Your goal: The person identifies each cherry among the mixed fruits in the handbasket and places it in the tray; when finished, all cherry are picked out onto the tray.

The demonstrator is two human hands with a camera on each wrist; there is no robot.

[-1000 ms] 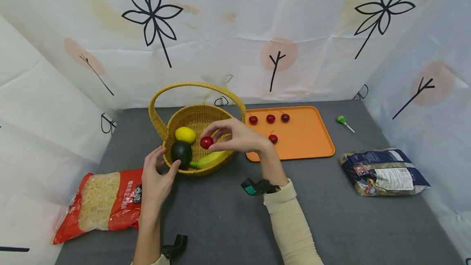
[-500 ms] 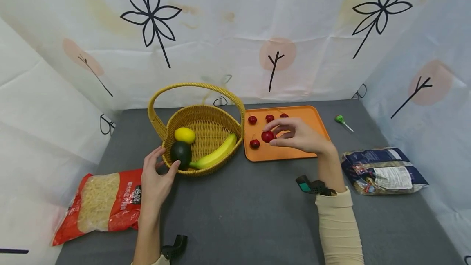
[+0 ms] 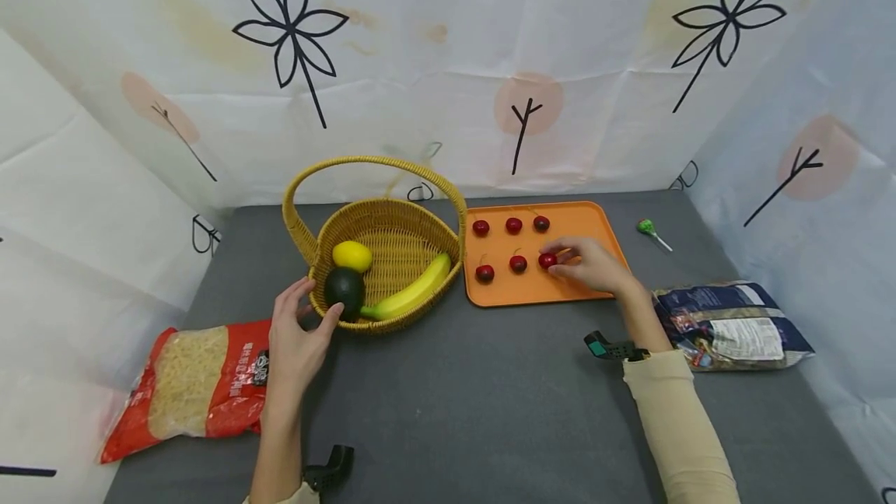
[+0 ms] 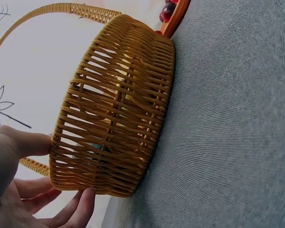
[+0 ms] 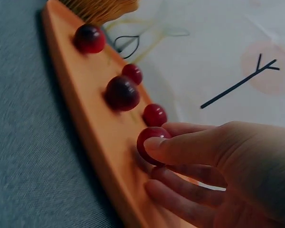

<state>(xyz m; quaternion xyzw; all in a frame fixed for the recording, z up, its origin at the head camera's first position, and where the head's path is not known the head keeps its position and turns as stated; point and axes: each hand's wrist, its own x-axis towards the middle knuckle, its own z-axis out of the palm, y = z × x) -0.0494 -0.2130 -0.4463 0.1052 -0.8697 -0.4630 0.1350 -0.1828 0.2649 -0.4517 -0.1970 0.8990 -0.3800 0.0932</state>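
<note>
In the head view, my right hand (image 3: 588,264) pinches a dark red cherry (image 3: 547,260) at the front right of an orange tray (image 3: 518,292). The right wrist view shows thumb and fingertips around this cherry (image 5: 147,140), close over the tray; contact with the tray is unclear. Several other cherries (image 3: 518,264) stand in two rows to its left and behind. My left hand (image 3: 297,337) holds the left front rim of a yellow wicker basket (image 3: 385,243), with fingers and thumb around the wall. Inside lie a lemon (image 3: 352,256), a dark green avocado (image 3: 344,295) and a banana (image 3: 413,290).
A red bag of pasta (image 3: 196,387) lies left of my left forearm. At right, a dark blue packet (image 3: 731,327) lies beside my right wrist, with a green lollipop (image 3: 647,227) behind it. The basket's tall handle (image 3: 371,160) arches above its opening. White patterned cloth walls enclose the table.
My right hand moved right from above the basket to the tray, carrying the cherry throughout, then lowered it beside the front row. My left hand stays on the basket rim.
</note>
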